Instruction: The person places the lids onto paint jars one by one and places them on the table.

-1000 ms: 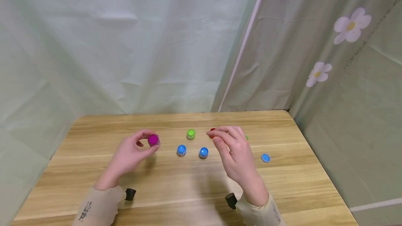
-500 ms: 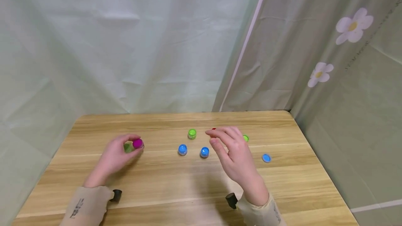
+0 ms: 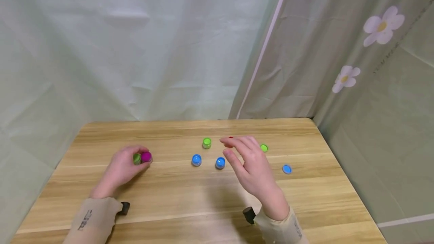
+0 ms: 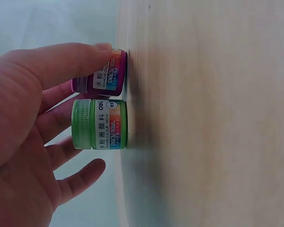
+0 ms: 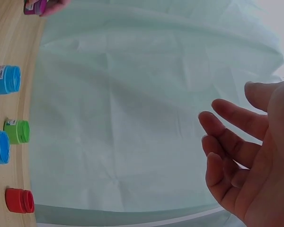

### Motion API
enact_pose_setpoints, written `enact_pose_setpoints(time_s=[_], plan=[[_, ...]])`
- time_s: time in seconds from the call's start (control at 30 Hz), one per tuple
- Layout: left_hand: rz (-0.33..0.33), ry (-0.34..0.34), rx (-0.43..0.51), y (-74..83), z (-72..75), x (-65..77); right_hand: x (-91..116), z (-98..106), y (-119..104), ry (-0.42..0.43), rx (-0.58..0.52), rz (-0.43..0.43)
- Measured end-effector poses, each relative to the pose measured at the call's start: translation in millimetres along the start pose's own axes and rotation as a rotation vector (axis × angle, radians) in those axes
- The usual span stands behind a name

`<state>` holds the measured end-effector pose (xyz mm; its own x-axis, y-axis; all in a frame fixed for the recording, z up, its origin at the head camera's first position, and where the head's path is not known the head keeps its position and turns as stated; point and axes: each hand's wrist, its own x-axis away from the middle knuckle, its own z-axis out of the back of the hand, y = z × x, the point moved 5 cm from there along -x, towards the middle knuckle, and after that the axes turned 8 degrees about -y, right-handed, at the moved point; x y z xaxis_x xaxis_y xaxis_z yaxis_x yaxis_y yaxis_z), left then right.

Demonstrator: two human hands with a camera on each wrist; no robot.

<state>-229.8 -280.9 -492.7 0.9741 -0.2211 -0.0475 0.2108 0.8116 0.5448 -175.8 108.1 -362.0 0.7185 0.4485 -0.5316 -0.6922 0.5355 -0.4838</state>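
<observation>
Thumb and fingers of my left hand [image 3: 118, 168] pinch a purple-capped paint jar [image 3: 146, 157], which stands upright at the table's left side. Right beside it, nearer the palm, is a lidded green paint jar [image 4: 100, 124]; in the left wrist view the fingers pass behind it. My right hand [image 3: 255, 168] hovers above the table, fingers loosely bent, holding nothing. Below and left of it are two blue paint jars [image 3: 196, 160], which look lidless, and a green jar [image 3: 207, 143]. A red jar [image 5: 19, 200] is mostly hidden behind the right hand in the head view.
On the wooden table [image 3: 190, 206], a green lid [image 3: 264, 148] and a blue lid [image 3: 287, 169] lie to the right of the right hand. Pale curtains [image 3: 152, 48] hang behind the table and along its sides.
My left hand has carried the purple-capped jar left and down to the table beside the lidded green jar. The right hand has stayed nearly still.
</observation>
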Motion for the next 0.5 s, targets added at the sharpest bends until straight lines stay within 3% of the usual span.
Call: enact_pose_setpoints(time_s=[0.5], plan=[[0.038, -0.052, -0.009, 4.7, -1.8, -1.3, -0.4, -2.9, -2.9, -0.081, 0.026, 0.006]])
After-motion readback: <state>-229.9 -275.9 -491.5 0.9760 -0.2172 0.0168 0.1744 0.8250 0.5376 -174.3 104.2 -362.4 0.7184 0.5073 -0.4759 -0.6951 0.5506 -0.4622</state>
